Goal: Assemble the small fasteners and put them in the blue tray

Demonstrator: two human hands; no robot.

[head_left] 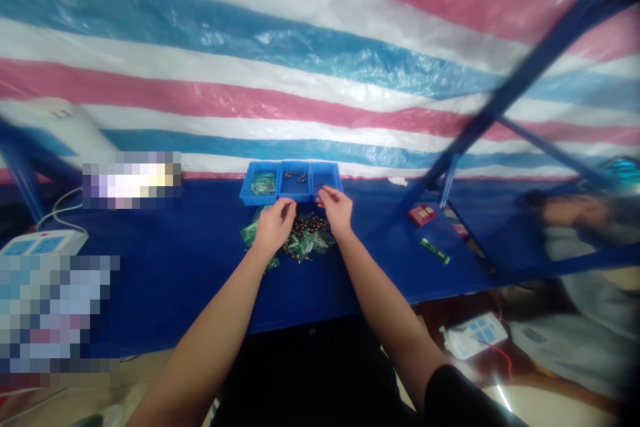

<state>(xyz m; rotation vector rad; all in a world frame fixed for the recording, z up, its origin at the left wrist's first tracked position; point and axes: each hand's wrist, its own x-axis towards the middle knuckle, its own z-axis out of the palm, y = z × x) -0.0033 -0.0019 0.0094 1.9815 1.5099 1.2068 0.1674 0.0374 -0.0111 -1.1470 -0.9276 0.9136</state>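
Observation:
My left hand [274, 225] is over the left side of a pile, its thumb and fingers pinched together in front of the middle blue bin [295, 192]. Level with it, my right hand [338, 209] pinches at the front of the right blue bin [326, 173]. Whatever either pinch holds is too small to make out. Beneath and between the hands lies a heap of small dark and brassy metal pieces [314, 221] mixed with green-and-clear plastic packets [320, 240]. Similar green packets [263, 184] fill part of the left blue bin [257, 201]. A few small dark pieces [296, 177] lie in the middle bin.
The blue table [190, 280] meets a striped plastic sheet [320, 100] behind. On the right are a red box [422, 214], a green tube [435, 250] and a slanted blue frame bar [500, 100]. A white power strip [45, 242] stands left. Another person's blurred hands [570, 210] are far right.

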